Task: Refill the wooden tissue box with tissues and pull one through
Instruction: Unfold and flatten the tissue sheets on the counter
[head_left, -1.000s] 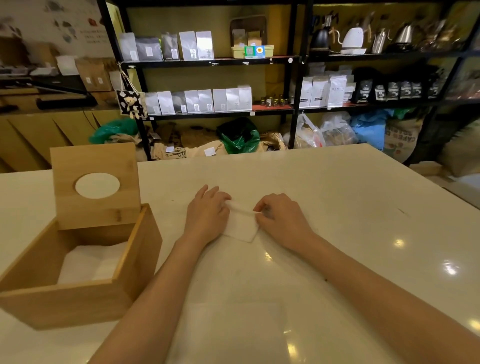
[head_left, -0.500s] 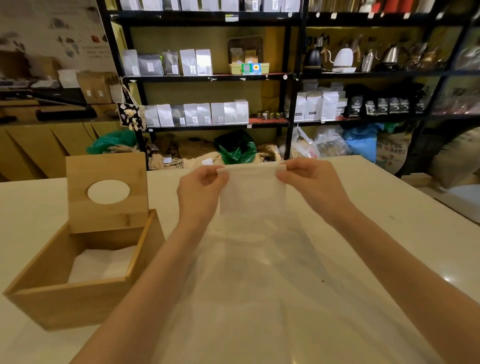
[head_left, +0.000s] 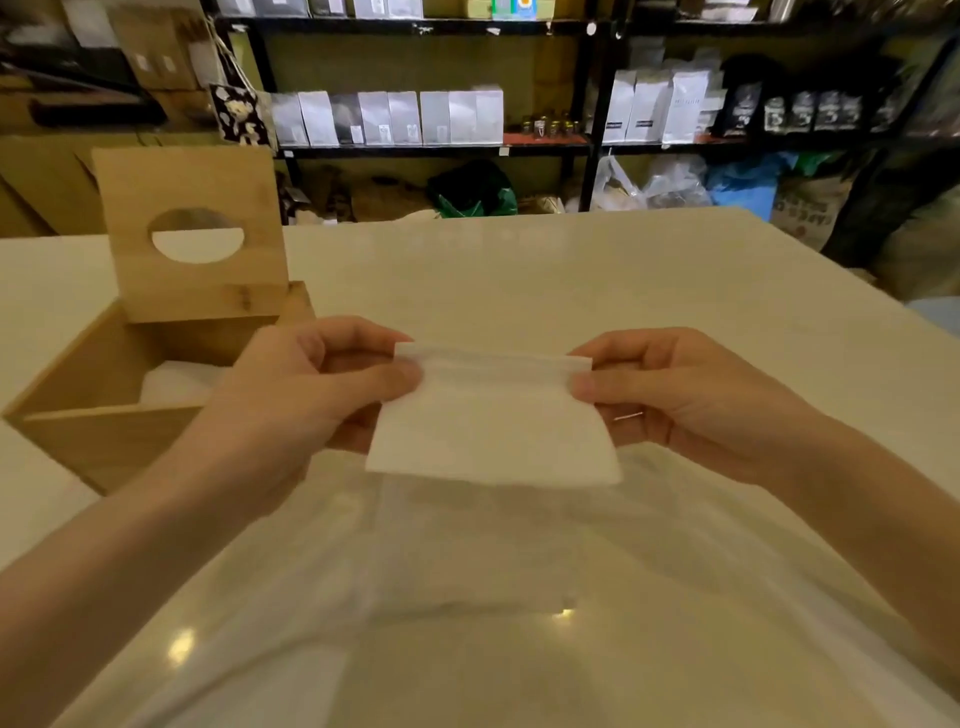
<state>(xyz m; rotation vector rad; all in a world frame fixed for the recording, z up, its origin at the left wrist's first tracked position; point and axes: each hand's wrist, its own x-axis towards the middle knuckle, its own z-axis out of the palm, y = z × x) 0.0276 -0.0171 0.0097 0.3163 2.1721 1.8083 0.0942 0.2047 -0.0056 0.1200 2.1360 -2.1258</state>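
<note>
**Tissue held up, box open to your left**

You hold a folded tissue (head_left: 493, 426) above the table (head_left: 571, 275), one top corner in each hand. Your left hand (head_left: 306, 395) pinches the left corner between thumb and curled fingers; your right hand (head_left: 670, 395) pinches the right corner the same way. The tissue hangs below your grip with its top edge folded over, and its long axis runs left to right between the hands.

The relation to watch is where the box (head_left: 104, 436) lies: down and to the left of the tissue, just beside your left wrist and well apart from your right hand. Its lid (head_left: 192, 280) stands upright at the far edge, the round hole in it facing you. White tissues (head_left: 171, 384) already lie inside, so the refill looks partly done. Your left hand is the nearer one; I judge that the tissue must travel left and down to reach the opening, and that pulling a sheet through the hole comes only once the lid is shut.

As for writing, the pale bags on the shelves (head_left: 436, 150) behind carry labels too blurred to read. A sack (head_left: 805, 208) at the right shows dark printed letters, but I cannot make them out with confidence.
</note>
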